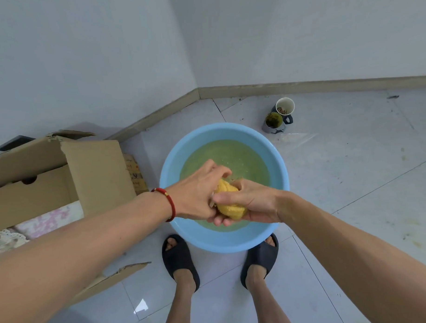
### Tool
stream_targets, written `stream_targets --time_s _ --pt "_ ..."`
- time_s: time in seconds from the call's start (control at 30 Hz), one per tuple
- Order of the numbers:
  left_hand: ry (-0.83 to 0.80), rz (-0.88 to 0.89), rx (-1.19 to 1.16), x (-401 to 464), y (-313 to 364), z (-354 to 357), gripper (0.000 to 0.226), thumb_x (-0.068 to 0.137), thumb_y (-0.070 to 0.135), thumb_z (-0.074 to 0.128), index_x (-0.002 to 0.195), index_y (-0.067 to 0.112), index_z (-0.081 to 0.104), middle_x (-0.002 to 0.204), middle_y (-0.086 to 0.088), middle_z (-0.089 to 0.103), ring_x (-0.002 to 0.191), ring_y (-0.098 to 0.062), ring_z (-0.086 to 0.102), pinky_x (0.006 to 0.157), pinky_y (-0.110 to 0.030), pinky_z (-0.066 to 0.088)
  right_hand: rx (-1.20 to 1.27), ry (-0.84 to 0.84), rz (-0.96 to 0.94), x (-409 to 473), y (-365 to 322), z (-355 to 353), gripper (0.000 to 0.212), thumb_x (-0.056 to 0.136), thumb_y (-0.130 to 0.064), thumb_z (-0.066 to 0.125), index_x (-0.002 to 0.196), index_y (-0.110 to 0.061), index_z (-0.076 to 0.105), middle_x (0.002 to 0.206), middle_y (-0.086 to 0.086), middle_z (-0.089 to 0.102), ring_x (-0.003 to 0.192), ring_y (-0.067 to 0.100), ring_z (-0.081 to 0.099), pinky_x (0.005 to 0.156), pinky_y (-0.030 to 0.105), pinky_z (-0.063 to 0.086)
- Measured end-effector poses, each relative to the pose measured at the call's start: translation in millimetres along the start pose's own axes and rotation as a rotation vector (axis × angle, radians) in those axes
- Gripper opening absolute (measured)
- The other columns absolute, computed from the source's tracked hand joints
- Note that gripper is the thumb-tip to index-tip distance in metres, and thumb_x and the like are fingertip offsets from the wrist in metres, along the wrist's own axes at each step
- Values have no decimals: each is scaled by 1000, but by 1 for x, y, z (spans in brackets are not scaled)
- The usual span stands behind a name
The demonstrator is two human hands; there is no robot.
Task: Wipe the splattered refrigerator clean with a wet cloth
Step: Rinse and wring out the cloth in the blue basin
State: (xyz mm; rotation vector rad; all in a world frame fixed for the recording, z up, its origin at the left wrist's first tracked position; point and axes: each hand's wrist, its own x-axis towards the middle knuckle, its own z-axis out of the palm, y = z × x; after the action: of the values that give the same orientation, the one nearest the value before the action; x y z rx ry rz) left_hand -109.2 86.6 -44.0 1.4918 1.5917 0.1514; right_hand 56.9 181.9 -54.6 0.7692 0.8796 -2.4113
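We've got the cloth point(229, 200) bunched between both hands, right over the near half of the basin point(173, 167) on the floor. Left hand point(198, 193) grips its far end, right hand point(249, 203) its near end, twisting. No refrigerator in view, so we judge the wipe comes after wringing.

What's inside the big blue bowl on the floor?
The blue basin holds greenish water. Both hands, left hand and right hand, wring a yellow cloth above it, hiding part of the water and bottom.
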Motion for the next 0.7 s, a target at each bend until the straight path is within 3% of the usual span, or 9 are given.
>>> stream_targets --time_s 0.07,0.13,0.27,0.37,0.43,0.5,0.6,0.67,0.7 --pt "-107 -96 44 3 5 -2 80 68 19 88 138 19 48 118 2 53 99 -14 58 82 -29 56 -146 51 -10 4 -2 3 41 96 -27 76 116 7 66 100 23 72 85 25 70 77 29 60" --pt "-159 -121 52 7 7 -4 50 70 18 84 113 25 60 95 7 67 88 -15 67 73 -30 59 -313 152 -30 6 -4 6 44 95 -31 75 112 8 68 93 23 72 78 24 70 75 30 60" --pt "-126 -40 265 9 3 -9 25 75 12 70 84 28 53 78 4 63 76 -24 66 62 -36 54 -586 172 -98 -1 -6 3 51 95 -45 72 117 0 66 101 21 74 85 25 74 87 38 61" --pt "121 177 382 6 -1 -11 28 74 6 72 100 12 64 87 -3 55 74 -27 58 62 -40 50 -29 35 -119 -12 -6 -12 66 93 -51 69 131 1 63 124 20 70 110 32 70 94 47 58" --pt "310 353 361 3 2 -13 21 77 4 70 98 5 65 90 -9 57 72 -27 56 60 -42 51 270 -62 -98 -13 0 -14 79 81 -65 75 131 -4 67 128 19 69 111 30 70 89 45 59" --pt "393 482 346 4 7 -14 10 88 10 65 94 2 64 93 -13 58 74 -27 56 62 -43 51 437 -197 -86 -9 11 -9 90 68 -73 80 129 -8 69 128 19 67 114 32 70 85 44 62" --pt "409 547 322 6 15 -14 17 99 16 59 91 1 62 95 -14 57 75 -28 53 65 -45 50 568 -513 -109 -4 20 6 95 80 -67 73 150 -7 50 150 27 49 144 54 39 94 49 61" --pt "417 579 369 7 13 -15 13 98 7 58 87 1 61 92 -13 58 72 -28 52 63 -43 49 522 -509 -113 -7 19 10 77 89 -52 74 147 -7 49 144 27 57 132 41 59 76 27 64" --pt "383 593 407 8 11 -15 10 95 3 59 85 2 61 90 -12 60 69 -27 52 60 -41 49 452 -435 -103 -10 17 10 67 89 -43 77 140 -7 51 131 23 65 111 29 72 62 19 59"
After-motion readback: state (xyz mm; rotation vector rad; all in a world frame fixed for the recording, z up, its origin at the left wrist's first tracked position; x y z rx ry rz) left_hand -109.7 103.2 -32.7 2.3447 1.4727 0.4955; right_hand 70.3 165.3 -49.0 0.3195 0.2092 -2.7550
